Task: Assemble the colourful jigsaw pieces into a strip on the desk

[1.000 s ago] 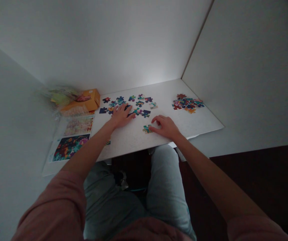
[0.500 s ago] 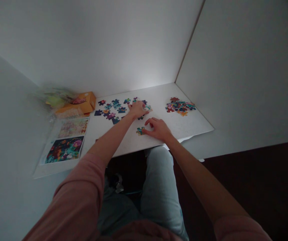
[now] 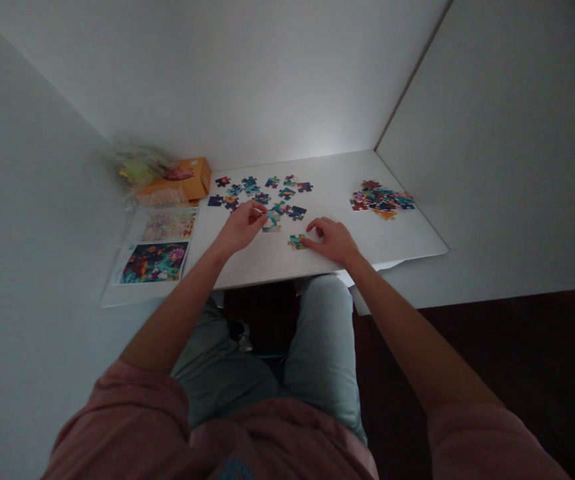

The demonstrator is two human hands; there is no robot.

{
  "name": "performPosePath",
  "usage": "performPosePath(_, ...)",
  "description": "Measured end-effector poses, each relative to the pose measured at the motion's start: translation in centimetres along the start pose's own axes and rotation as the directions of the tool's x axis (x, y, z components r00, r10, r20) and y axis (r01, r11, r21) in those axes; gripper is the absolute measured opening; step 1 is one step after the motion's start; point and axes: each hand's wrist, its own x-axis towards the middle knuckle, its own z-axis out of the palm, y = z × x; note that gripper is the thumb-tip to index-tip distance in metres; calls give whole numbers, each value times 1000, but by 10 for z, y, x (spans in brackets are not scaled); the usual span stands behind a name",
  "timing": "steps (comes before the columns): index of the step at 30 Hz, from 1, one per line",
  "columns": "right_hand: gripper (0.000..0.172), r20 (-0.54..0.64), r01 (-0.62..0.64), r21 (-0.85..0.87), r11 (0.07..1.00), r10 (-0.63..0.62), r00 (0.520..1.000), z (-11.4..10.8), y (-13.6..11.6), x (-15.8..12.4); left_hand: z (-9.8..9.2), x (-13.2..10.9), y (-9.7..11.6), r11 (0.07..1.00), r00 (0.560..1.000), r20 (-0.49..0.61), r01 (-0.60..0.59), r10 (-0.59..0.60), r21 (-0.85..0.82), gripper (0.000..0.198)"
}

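The left hand [image 3: 240, 228] pinches a pale jigsaw piece [image 3: 272, 224]; the right hand's [image 3: 336, 241] grip is parted, thumb touching a teal-yellow jigsaw piece [image 3: 295, 242].

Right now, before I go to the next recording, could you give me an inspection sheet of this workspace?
Surface: white table, against the walls.
Job's things: scattered puzzle pieces; a heaped pile right of them.
Clutter: orange box, printed sheet.
Hands: left hand pinching a pale-teal piece; right hand, open, touching a teal-yellow piece.
Cables: thin bluish line below, nature unclear.
Surroundings: dim light, dark floor.
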Motion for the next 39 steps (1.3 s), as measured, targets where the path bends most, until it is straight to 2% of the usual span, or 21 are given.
performPosePath(2, 26, 3, -9, 1, 1000, 9, 1000, 0, -1, -1, -14, -36, -8, 1000, 1000, -12, 9, -9, 18, 20)
performPosePath(5, 26, 9, -28, -5, 1000, 28, 1000, 0, -2, -2, -17, -72, -13, 985, 997, -78, 29, -16, 168, 25)
performPosePath(9, 26, 9, -37, -25, 999, 38, 999, 2, -2, -3, -9, -99, -10, 922, 972, -232, 65, 27, 380, 33)
performPosePath(13, 26, 7, -31, -33, 999, 32, 999, 2, -2, -4, -9, -117, -10, 910, 975, -218, 59, 36, 411, 31)
performPosePath(18, 29, 21, -21, -19, 1000, 22, 1000, 0, -10, -6, -19, -123, -22, 914, 977, -213, 78, 10, 398, 39)
performPosePath(22, 30, 38, -31, -4, 1000, 31, 999, -1, -14, -6, -17, -122, -27, 927, 980, -199, 65, 10, 371, 44)
performPosePath(29, 34, 68, -51, -5, 999, 51, 996, 0, -16, -7, -17, -123, -26, 954, 983, -181, 74, -21, 292, 40)
performPosePath(34, 37, 119, -74, 12, 997, 72, 990, -2, -18, -7, -19, -124, -24, 941, 981, -196, 68, -2, 331, 36)
performPosePath(39, 39, 130, -89, 106, 990, 74, 989, -1, -15, -9, -18, -124, -25, 937, 982, -189, 50, 18, 345, 35)
